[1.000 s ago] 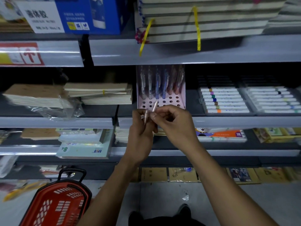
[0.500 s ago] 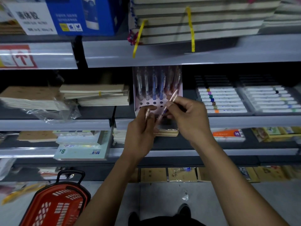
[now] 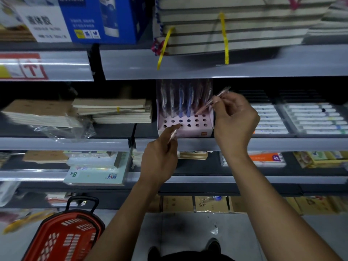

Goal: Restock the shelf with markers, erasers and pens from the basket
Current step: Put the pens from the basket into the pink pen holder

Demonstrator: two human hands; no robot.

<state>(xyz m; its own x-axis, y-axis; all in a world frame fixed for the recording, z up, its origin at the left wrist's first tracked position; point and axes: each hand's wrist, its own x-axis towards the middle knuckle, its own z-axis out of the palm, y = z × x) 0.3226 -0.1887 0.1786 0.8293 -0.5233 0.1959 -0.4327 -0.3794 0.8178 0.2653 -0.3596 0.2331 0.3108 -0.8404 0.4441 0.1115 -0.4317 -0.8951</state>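
Note:
A pink pen display box (image 3: 185, 131) with rows of round holes stands on the middle shelf; several pens stand upright in its back row. My right hand (image 3: 234, 119) pinches a clear pinkish pen (image 3: 212, 101), tilted, its tip close over the holes at the box's right back corner. My left hand (image 3: 160, 157) holds another pen (image 3: 172, 135) just below the box's front left edge. The red basket (image 3: 64, 236) sits on the floor at lower left.
Notebook stacks (image 3: 113, 110) lie left of the box, marker trays (image 3: 299, 119) to its right. The shelf above carries a blue carton (image 3: 79, 17) and bundled books (image 3: 235, 25). Lower shelves hold paper packs (image 3: 94, 175) and boxed sets.
My right hand has taken one pen out of my left hand and carried it up and to the right, to the box's right back holes. My left hand has dropped slightly with the other pen.

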